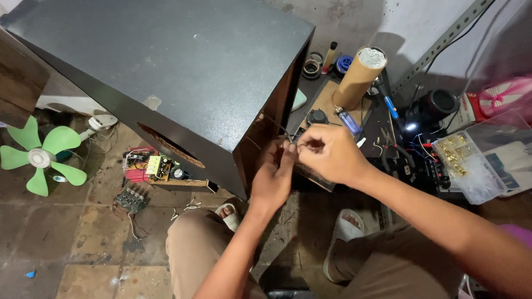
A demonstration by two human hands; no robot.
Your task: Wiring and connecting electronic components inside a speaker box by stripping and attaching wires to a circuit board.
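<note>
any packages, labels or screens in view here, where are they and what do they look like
Clear plastic compartment box: right edge, rectangular, holding small gold parts.
Pink and white plastic bag: far right, crumpled, behind the box.
White and blue flat package: under the clear box, mostly hidden.
No screens visible.

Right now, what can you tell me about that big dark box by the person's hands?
The big dark box is a tall cabinet with matt, speckled black sides that look like coated board. It leans tilted on the tiled floor. Its lower face shows a ragged brown cut-out, with a circuit board sitting at its base. The left hand and right hand work close against its near corner edge.
</note>
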